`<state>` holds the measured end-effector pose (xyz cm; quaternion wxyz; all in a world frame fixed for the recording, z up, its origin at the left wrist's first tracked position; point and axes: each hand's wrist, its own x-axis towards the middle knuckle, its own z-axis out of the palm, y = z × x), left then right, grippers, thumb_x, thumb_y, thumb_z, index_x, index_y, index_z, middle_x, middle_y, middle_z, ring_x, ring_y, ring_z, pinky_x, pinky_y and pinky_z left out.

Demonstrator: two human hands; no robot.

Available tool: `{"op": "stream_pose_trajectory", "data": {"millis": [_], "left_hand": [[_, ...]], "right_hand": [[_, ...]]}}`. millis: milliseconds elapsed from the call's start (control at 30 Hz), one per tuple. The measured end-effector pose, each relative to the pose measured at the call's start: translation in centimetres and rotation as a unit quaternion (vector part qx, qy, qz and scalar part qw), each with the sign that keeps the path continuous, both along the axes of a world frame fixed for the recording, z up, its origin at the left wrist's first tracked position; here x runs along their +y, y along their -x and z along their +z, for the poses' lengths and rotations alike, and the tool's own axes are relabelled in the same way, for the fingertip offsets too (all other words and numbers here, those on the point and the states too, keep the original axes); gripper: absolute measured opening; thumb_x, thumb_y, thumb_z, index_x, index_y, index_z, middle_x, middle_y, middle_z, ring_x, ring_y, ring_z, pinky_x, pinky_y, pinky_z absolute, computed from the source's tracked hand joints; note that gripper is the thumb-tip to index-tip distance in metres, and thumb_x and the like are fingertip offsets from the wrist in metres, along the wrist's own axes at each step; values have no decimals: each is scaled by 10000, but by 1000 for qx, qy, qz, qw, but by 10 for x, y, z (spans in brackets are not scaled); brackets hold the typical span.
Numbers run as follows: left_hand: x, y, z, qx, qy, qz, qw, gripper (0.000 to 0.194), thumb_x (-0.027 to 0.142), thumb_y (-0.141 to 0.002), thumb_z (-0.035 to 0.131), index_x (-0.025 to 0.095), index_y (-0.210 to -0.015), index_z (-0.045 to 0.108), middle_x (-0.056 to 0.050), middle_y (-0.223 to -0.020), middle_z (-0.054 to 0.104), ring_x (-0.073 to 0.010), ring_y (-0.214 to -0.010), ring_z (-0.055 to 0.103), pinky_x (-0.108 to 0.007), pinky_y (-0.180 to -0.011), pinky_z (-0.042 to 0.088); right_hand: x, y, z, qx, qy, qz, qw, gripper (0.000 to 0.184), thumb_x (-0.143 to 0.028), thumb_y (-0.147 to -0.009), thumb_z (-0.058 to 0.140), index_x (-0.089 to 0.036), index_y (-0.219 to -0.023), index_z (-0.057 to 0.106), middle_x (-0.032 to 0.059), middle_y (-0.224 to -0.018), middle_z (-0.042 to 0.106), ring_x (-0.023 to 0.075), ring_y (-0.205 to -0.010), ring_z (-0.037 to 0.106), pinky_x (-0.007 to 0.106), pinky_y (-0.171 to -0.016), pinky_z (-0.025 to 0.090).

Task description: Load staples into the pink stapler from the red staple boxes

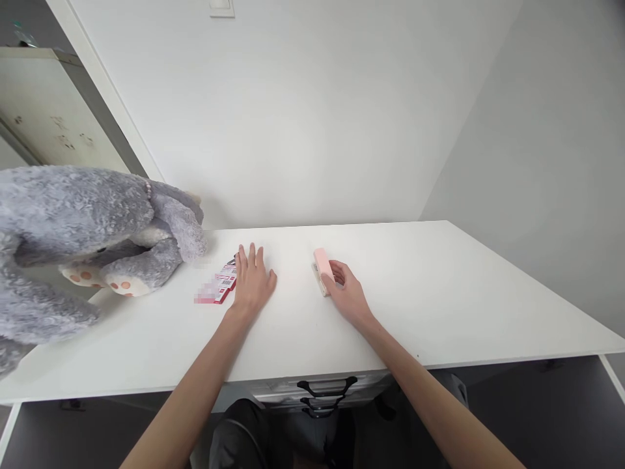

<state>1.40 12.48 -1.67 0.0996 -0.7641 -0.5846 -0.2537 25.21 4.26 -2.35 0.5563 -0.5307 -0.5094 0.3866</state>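
Note:
My right hand (347, 292) is closed around the near end of a small pink stapler (323, 260) with a pale base, which rests on the white table (293, 332). Its thumb lies along the near side and the fingers curl behind. My left hand (252, 281) lies palm down with fingers spread, holding nothing. Just left of that hand are red-and-white printed packets (224, 281); the hand covers their right edge, and part of them is blurred. A small dark item (232, 260) at their far end is mostly hidden by the fingers.
A large grey plush toy (83, 202) leans over the table's left end. A white wall (303, 130) borders the back. Drawers with black handles (326, 389) sit under the front edge, near my knees. A worn cabinet (53, 111) stands beyond, at far left.

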Motion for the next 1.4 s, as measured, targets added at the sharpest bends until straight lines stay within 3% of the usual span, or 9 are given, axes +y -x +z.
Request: {"op": "stream_pose_trajectory", "data": {"millis": [200, 300, 533, 767, 1033, 1400], "left_hand": [[-12, -10, 3, -4, 19, -184, 983, 458, 291, -977, 451, 182, -1421, 486, -130, -1602, 444, -305, -1571, 268, -558, -1262, 311], [-19, -15, 4, -19, 42, -231, 972, 420, 313, -998, 441, 219, -1403, 500, -93, -1576, 484, -264, -1531, 354, -512, -1246, 354], [-21, -19, 5, -65, 58, -239, 967, 413, 383, -1022, 464, 213, -1394, 520, -104, -1438, 596, -262, -1361, 526, -490, -1157, 434], [-25, -25, 11, -81, 14, -253, 964, 323, 454, -1024, 511, 259, -1226, 670, -59, -1336, 671, -258, -1282, 555, -465, -1102, 448], [-25, -26, 13, -74, 37, -296, 952, 324, 469, -1022, 511, 271, -1155, 730, -63, -1266, 704, -260, -1183, 594, -474, -1050, 471], [-26, -26, 14, -56, 48, -302, 950, 356, 502, -1016, 509, 272, -1135, 753, -79, -1170, 722, -262, -1116, 629, -471, -1000, 495]], "right_hand": [[0, 0, 1, -15, 3, 5, 1000, 531, -443, -851, 687, -282, -1345, 581, 82, -1426, 634, 280, -1264, 624, 437, -979, 561], [-1, -1, 3, -25, 2, 5, 1000, 523, -420, -831, 691, -288, -1327, 595, 68, -1393, 654, 273, -1234, 633, 426, -974, 553], [-3, -1, 8, -79, 2, 7, 997, 365, -328, -837, 570, -266, -1186, 656, 39, -1175, 729, 260, -984, 676, 397, -817, 543], [-4, 0, 9, -76, 4, 9, 997, 357, -306, -799, 574, -259, -1143, 658, 37, -1166, 723, 263, -1011, 661, 389, -840, 526], [-5, 1, 8, -80, -12, 23, 996, 308, -337, -824, 614, -253, -1116, 666, 44, -1188, 706, 253, -1055, 652, 385, -883, 520], [-5, -1, 6, -74, -53, 39, 995, 357, -504, -871, 682, -254, -1125, 688, 58, -1210, 699, 252, -1119, 647, 384, -946, 517]]}}
